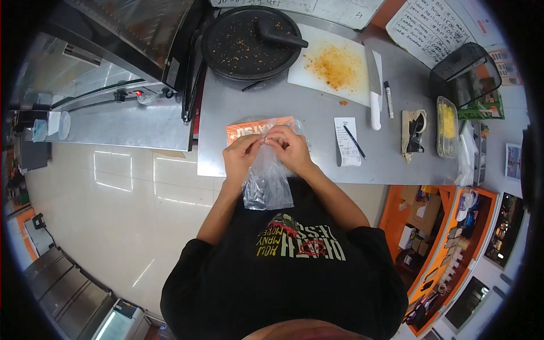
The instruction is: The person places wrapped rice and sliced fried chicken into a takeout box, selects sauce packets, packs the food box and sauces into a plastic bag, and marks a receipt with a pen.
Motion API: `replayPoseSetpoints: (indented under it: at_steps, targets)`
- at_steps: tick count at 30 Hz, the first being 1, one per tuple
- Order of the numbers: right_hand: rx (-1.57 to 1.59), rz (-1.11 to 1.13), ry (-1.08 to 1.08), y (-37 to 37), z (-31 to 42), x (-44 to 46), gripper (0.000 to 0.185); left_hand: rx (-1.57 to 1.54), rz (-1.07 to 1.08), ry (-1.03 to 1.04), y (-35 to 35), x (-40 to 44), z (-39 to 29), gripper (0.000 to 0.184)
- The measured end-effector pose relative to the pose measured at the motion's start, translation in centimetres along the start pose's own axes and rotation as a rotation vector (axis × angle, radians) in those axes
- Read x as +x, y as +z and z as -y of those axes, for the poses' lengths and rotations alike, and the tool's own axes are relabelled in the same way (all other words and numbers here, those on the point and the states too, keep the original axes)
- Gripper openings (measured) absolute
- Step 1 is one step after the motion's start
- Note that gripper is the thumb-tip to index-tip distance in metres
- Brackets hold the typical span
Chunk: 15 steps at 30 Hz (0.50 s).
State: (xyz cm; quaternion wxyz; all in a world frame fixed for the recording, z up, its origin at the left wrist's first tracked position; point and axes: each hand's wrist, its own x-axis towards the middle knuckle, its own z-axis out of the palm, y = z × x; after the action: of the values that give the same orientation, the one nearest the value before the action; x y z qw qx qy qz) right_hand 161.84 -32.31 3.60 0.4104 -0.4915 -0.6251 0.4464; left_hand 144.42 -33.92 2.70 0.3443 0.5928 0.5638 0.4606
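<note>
Both hands meet at the front edge of the steel counter, fingertips nearly touching. My left hand (242, 153) pinches the gathered top of a clear plastic bag (268, 184). On the other side, my right hand (289, 148) pinches the same bag close to the left fingertips. The bag's lower part hangs over the counter edge against the black shirt. Behind the hands lies an orange printed package (240, 130), partly covered by clear plastic.
A stone mortar (241, 48) with a pestle stands at the back. Beside it are a stained cutting board (311, 75), a knife (374, 85), a marker (389, 100), a receipt (347, 153) with a pen, sunglasses (416, 131) and a container of yellow food (447, 122).
</note>
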Motion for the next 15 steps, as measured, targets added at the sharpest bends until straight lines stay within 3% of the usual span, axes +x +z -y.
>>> replayPoseSetpoints:
  at_steps: [2,8,15]
  targets:
    - [0.046,-0.039,-0.026,0.0,-0.5,-0.1,0.021,0.139,-0.024,0.142,-0.1,0.0,-0.6,0.014]
    - [0.007,-0.063,-0.096,0.1,-1.0,-0.5,0.021,0.327,-0.016,0.281,0.1,0.1,-0.8,0.019]
    - [0.033,-0.059,-0.089,0.2,-1.3,-0.5,0.021,0.357,-0.005,0.276,0.0,0.1,-0.7,0.019]
